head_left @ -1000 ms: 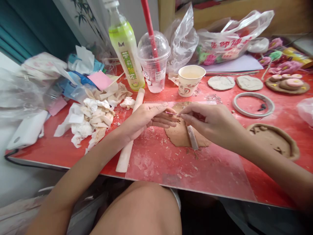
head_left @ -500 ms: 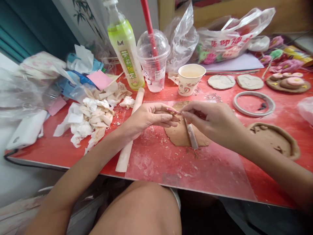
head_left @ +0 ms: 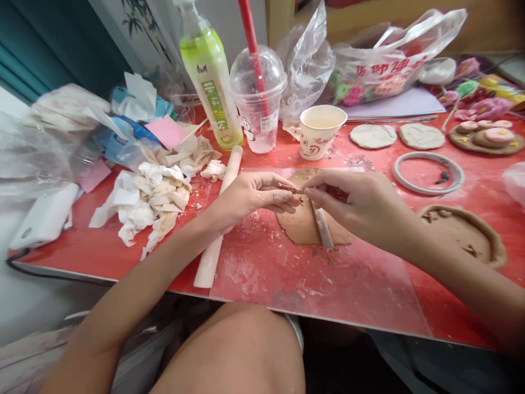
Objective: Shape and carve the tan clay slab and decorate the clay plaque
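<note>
Head view: left hand point(head_left: 262, 192) and right hand point(head_left: 346, 198) are pinching a thin pink stick point(head_left: 292, 188) above the clay sheet point(head_left: 298, 227). Paper cup point(head_left: 318, 143) is holding pale liquid; domed cup point(head_left: 251, 106), a red straw point(head_left: 251, 41). Rolling pin point(head_left: 209, 264) is lying left.

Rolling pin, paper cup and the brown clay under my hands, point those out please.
Rolling pin point(head_left: 209, 264), head view: the near part of its shaft.
Paper cup point(head_left: 320, 139), head view: its printed side wall.
Brown clay point(head_left: 298, 226), head view: its bare near-left surface.
</note>
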Demonstrator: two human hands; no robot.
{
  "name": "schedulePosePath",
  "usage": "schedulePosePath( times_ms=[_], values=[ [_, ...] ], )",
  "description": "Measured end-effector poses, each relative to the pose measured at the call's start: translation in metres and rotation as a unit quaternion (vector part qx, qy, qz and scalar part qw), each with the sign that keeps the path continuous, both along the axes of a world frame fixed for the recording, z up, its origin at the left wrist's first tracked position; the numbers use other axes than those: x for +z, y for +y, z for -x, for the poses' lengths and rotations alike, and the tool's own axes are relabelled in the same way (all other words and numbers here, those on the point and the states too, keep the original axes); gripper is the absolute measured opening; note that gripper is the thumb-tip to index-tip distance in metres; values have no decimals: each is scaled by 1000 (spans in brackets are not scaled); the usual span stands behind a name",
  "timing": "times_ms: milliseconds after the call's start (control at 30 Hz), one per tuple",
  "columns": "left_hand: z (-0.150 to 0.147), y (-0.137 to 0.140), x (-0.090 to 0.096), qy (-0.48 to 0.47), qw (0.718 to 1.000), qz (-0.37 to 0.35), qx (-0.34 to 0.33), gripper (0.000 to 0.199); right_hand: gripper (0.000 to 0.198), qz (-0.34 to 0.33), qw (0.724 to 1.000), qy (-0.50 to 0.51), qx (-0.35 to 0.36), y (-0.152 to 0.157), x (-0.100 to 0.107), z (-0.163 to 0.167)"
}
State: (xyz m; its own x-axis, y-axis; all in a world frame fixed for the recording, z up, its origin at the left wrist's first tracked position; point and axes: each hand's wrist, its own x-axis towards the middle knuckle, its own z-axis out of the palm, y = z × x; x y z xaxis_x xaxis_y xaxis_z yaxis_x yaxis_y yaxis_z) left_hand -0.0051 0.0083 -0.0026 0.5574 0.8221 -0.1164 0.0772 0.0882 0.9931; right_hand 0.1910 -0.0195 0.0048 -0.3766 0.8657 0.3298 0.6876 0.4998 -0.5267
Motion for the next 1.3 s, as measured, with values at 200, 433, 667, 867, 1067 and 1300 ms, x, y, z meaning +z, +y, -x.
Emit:
schedulePosePath(
  times_ms=[200, 433, 667, 867, 1067, 1300],
  values=[
    [-2, -2, 1, 20, 1000, -17, 17, 16, 16, -5, 1000, -9, -1, 0, -2, 2],
    [-3, -4, 4, 11, 1000, 5, 18, 18, 16, -1, 1000, -25, -3, 0, 1, 2],
    [-3, -5, 6, 11, 999, 23, 24, 21, 17, -5, 999, -40, -2, 1, 0, 1],
    [-4, -5, 6, 13, 999, 31, 25, 21, 16, 0, 999, -37, 3, 1, -1, 1],
    [-3, -4, 4, 0, 999, 27, 19, 18, 16, 6, 1000, -28, 7, 1, -2, 2],
    [-1, -3, 2, -6, 1000, 24, 17, 16, 16, 23, 999, -27, 6, 2, 0, 1]
  ],
)
